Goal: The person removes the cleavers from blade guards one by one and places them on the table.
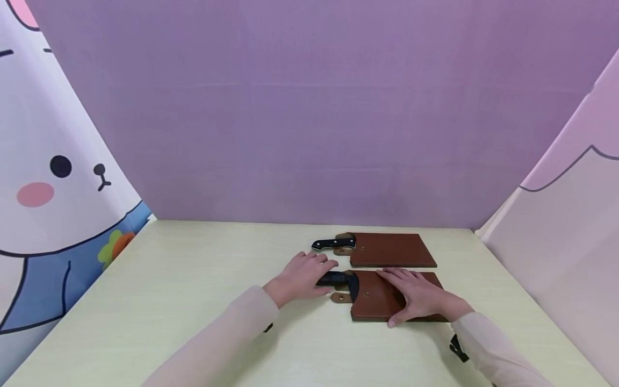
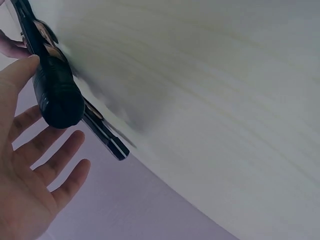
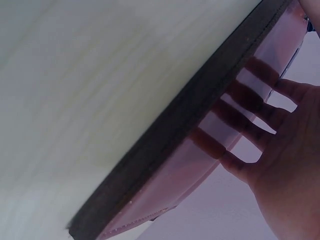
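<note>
My left hand (image 1: 302, 275) is at the black handle (image 1: 331, 278) of a cleaver, pinching it between thumb and index finger. The other fingers (image 2: 70, 190) spread loosely in the left wrist view. A dark curved bit of blade (image 1: 354, 287) shows at the mouth of its brown leather sheath (image 1: 372, 301); the rest is hidden inside. The snap strap (image 1: 341, 297) hangs out unfastened. My right hand (image 1: 418, 295) rests on the sheath, fingers extended over its top, thumb at the near edge. In the right wrist view the fingers mirror in the glossy leather (image 3: 165, 195).
Just beyond lies a second brown sheath (image 1: 391, 250) with a riveted black knife handle (image 1: 333, 243) sticking out to the left. The pale wooden table (image 1: 169, 290) meets a purple backdrop (image 1: 309, 118). Printed cloth panels (image 1: 58, 215) stand at both sides.
</note>
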Available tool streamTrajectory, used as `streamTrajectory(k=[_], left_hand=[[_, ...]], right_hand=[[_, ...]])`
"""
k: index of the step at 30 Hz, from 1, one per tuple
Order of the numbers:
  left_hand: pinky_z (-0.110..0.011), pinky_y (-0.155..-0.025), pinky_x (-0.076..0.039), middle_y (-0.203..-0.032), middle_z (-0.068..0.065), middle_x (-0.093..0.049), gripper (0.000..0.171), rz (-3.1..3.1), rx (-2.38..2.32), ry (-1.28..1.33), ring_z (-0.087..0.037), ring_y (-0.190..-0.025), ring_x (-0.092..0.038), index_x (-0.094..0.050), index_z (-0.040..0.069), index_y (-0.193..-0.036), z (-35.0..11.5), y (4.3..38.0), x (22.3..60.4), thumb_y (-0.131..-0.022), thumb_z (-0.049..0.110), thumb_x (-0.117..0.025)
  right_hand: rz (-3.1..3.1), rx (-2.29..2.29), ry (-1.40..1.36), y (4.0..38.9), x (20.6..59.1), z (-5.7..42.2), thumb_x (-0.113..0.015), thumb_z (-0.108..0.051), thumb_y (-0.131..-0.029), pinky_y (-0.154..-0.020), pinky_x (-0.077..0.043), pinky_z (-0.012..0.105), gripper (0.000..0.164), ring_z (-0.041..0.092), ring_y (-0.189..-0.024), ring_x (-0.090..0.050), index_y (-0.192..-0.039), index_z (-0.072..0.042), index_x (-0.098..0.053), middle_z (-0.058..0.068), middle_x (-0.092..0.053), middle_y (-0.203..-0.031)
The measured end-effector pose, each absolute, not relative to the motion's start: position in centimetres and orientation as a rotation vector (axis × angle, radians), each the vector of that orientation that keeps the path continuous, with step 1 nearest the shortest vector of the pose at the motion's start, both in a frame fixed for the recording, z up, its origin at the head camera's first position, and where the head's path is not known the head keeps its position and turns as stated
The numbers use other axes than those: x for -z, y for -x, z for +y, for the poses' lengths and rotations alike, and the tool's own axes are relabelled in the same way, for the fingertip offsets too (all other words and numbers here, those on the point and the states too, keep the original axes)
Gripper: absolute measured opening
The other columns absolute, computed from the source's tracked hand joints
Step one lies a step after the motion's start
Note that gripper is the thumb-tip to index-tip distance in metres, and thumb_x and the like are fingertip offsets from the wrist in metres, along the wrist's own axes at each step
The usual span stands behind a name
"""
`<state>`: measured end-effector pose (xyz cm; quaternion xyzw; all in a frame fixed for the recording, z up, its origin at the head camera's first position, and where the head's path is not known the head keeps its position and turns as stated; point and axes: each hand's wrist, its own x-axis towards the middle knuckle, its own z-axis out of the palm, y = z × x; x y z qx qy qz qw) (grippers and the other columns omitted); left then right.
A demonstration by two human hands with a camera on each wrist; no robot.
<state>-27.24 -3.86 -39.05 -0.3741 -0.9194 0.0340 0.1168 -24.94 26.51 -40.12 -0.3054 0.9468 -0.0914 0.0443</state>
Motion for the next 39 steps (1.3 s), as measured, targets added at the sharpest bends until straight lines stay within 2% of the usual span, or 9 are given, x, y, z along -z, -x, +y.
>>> streamTrajectory(k=[18,30,39], left_hand=[[-0.035,-0.083,-0.049,-0.117,0.001,-0.059,0.056,-2.745,-0.081,1.11,-0.017,-0.101,-0.059,-0.049,0.023,-0.128,-2.1,28.6,39.0,-0.081,0.051,-0.06],[-0.028,-0.064,-0.049,-0.102,0.003,-0.061,0.047,-2.795,-0.046,1.168,-0.012,-0.084,-0.059,-0.051,0.026,-0.122,-1.6,28.6,39.7,-0.081,0.043,-0.065],[-0.028,-0.064,-0.05,-0.1,0.003,-0.062,0.045,-2.786,-0.085,1.173,-0.012,-0.085,-0.061,-0.052,0.028,-0.122,-1.4,28.6,39.9,-0.082,0.043,-0.064]], right_hand=[[2.902,0.275,0.945,25.1,40.1,26.6,-0.068,-0.071,-0.058,-0.095,-0.025,0.065,0.11,0.04,-0.129,-0.032,-0.142,-0.011,-0.03,0.017,-0.035,-0.142],[2.905,0.268,0.953,25.0,40.1,26.6,-0.067,-0.071,-0.058,-0.095,-0.026,0.065,0.109,0.039,-0.128,-0.034,-0.142,-0.011,-0.031,0.017,-0.035,-0.142],[2.908,0.254,0.941,25.0,40.1,26.5,-0.066,-0.072,-0.058,-0.095,-0.026,0.064,0.11,0.039,-0.129,-0.033,-0.142,-0.011,-0.031,0.017,-0.035,-0.142]])
